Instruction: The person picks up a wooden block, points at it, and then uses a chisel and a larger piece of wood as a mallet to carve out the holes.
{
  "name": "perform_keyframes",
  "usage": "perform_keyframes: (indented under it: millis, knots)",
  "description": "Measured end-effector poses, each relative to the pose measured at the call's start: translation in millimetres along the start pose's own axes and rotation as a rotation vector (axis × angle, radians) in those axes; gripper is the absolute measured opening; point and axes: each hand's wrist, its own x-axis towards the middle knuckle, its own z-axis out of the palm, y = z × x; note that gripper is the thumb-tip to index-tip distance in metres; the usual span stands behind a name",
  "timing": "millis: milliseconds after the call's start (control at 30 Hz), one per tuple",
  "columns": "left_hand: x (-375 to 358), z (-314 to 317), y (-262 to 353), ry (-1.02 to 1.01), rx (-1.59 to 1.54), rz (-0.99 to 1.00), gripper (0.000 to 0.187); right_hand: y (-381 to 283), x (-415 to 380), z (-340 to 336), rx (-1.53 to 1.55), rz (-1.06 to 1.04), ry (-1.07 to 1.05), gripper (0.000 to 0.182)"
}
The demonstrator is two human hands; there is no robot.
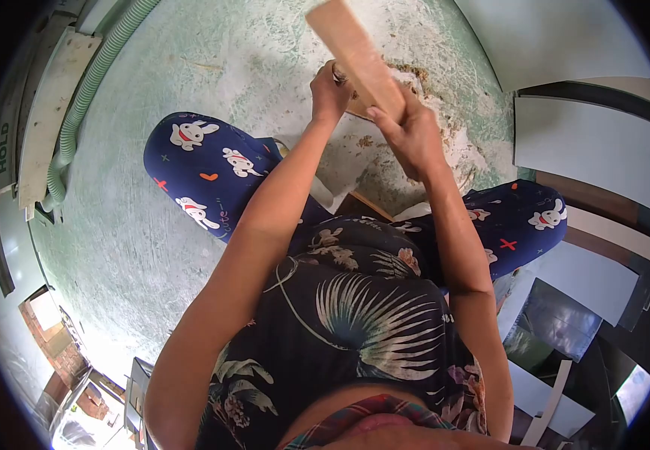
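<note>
Head view, wood strip: flat wooden strip [355, 56], upper middle of the frame, slanting from the top edge down toward the right hand.
Head view, right hand: right hand [407, 131], clenched around the lower end of the wood strip, thumb laid along its edge.
Head view, left hand: left hand [330, 90], closed at the strip's left side on something small and dark; what it pinches cannot be told.
Doing it well: firm grip low on the strip, wrists close together, strip kept clear of the knees; a judgement only.
Head view, floor: pale green floor [190, 82], scuffed, with sawdust pile [445, 127] just under the hands.
Head view, around: ribbed hose [85, 90] along the upper left; white boards [595, 142] at the right edge; dark panels [557, 322] lower right.
In the way: patterned knees [205, 165] either side below the hands, narrowing the working space; boards at right near the elbow.
</note>
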Motion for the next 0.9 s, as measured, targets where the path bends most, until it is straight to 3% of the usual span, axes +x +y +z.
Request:
perform_keyframes:
  millis: [67,167,267,367,400,500,700,800,900]
  knots:
    - [-2,0,6,-0.008,-0.031,-0.067,0.026,12,4,7,-0.186,0.089,-0.069,0.064]
    - [2,0,6,-0.046,-0.082,-0.052,0.026,7,5,3,-0.231,-0.004,-0.018,0.066]
    - [4,1,0,-0.019,-0.049,0.039,0.023,-6,3,-6,-0.101,-0.014,0.061,0.065]
    - [5,-3,5,-0.052,0.012,0.012,0.021,5,3,6,0.07,0.045,0.004,0.064]
    - [4,0,4,-0.04,0.002,0.006,0.021,7,5,8,-0.183,0.036,0.008,0.064]
    - [11,4,7,-0.017,-0.036,0.002,0.021,4,8,3,-0.187,0.016,-0.062,0.062]
    - [12,-1,8,-0.057,0.007,0.02,0.019,-6,7,0,0.128,-0.039,0.078,0.06]
    - [10,0,18,-0.014,0.006,-0.054,0.02,16,13,9,-0.113,0.018,-0.013,0.062]
    - [13,3,14,-0.016,-0.041,-0.004,0.022,8,13,2,-0.205,0.002,0.021,0.062]
